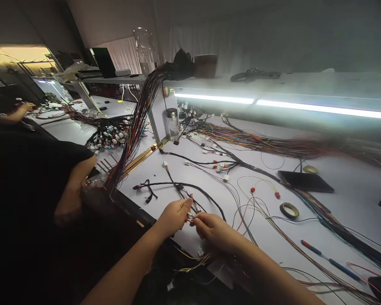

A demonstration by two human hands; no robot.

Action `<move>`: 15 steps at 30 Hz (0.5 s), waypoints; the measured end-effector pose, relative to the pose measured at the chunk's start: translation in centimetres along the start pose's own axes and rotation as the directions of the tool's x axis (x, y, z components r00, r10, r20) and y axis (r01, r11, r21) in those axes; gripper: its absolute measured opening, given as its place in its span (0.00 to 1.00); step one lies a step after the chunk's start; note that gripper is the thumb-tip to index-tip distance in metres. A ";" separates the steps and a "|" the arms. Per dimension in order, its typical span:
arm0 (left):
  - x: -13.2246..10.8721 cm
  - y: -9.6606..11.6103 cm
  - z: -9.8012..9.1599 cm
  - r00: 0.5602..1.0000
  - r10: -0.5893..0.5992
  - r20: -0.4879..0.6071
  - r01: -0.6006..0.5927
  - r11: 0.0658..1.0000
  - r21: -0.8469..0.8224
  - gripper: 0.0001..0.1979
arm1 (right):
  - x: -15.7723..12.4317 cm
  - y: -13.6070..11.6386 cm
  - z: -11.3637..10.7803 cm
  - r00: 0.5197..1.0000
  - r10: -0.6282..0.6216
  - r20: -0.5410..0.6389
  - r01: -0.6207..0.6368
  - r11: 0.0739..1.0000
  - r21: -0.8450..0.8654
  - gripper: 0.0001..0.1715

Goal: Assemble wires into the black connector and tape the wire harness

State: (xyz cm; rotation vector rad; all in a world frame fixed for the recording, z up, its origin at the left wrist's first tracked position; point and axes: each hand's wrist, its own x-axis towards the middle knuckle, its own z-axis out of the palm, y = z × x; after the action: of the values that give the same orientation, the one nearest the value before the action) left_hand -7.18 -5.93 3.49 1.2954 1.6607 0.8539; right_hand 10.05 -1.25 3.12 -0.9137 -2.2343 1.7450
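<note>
My left hand (175, 216) and my right hand (211, 226) meet at the near edge of the table, both closed in a pinch. Between their fingertips is a small white wire connector (190, 217) with thin wires; the fingers partly cover it. Just beyond it, a black-sleeved cable (206, 195) curves across the white tabletop. A white plug (165, 164) on a short cable lies farther back. Below my hands, loose yellow wires (193, 264) and white connectors hang at the table edge, in shadow.
A taped wiring harness (254, 168) crosses the table to the right. Nearby lie a tape roll (289, 210), a red-and-blue tool (330, 259) and a black tablet-like slab (305, 181). A thick wire bundle (139, 118) drapes from the shelf (209, 82). A co-worker's arm (76, 186) is at left.
</note>
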 end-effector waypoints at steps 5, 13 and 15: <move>-1.2 -0.5 0.8 0.994 -0.063 0.094 0.102 0.857 -0.506 0.28 | 0.3 0.7 0.7 0.995 0.020 -0.093 -0.016 0.999 0.037 0.20; -3.1 0.7 2.7 0.997 -0.076 0.030 0.072 0.634 -0.770 0.16 | -1.2 -0.4 0.4 0.928 -0.133 -0.348 0.159 0.986 0.046 0.16; -3.4 1.1 2.9 0.996 -0.076 0.042 0.082 0.669 -0.738 0.19 | -1.5 -0.4 0.3 0.912 -0.150 -0.383 0.165 0.986 0.006 0.17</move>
State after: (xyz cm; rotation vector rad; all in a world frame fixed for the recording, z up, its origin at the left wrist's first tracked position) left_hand -3.75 -8.97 3.95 0.6345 1.1271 1.2902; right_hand 10.97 -2.34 3.79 -0.9410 -1.9552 1.3940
